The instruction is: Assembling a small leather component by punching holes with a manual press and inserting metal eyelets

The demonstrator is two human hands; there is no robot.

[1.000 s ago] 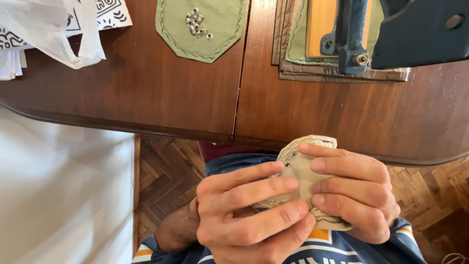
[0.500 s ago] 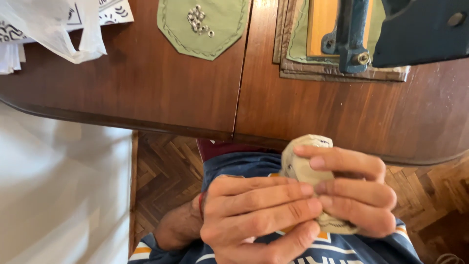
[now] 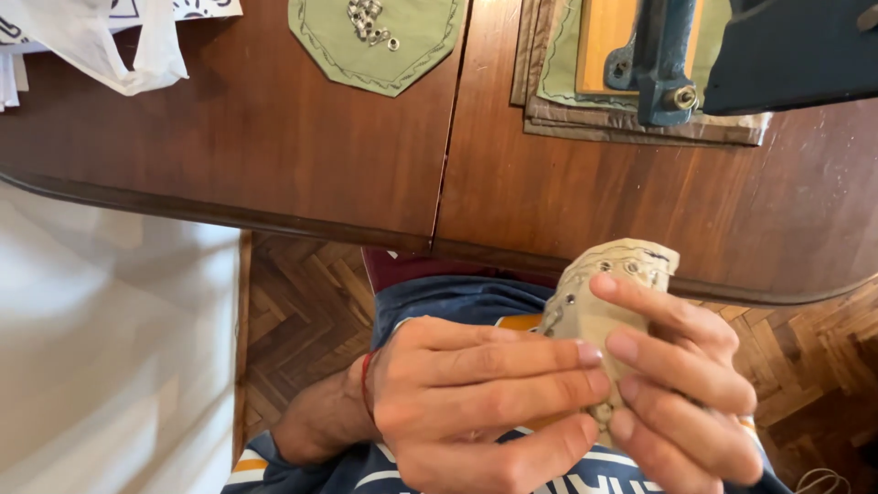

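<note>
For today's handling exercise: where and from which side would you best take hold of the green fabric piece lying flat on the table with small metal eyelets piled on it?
Probably the pointed near tip of the green fabric piece, approached from the table's near edge. It lies flat with the eyelets loose near its far end, so pinch low and slide it level; lifting would likely spill them.

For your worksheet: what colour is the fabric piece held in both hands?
Pale beige fabric piece with small metal eyelets, seen in the head view.

I'm looking down into what reads as a home craft corner: a polished wooden table (image 3: 274, 155) over herringbone parquet floor (image 3: 306, 302), a blue cast-metal press (image 3: 660, 64) far right, and loose metal eyelets (image 3: 368, 20) heaped on a green fabric piece (image 3: 402, 55).
</note>
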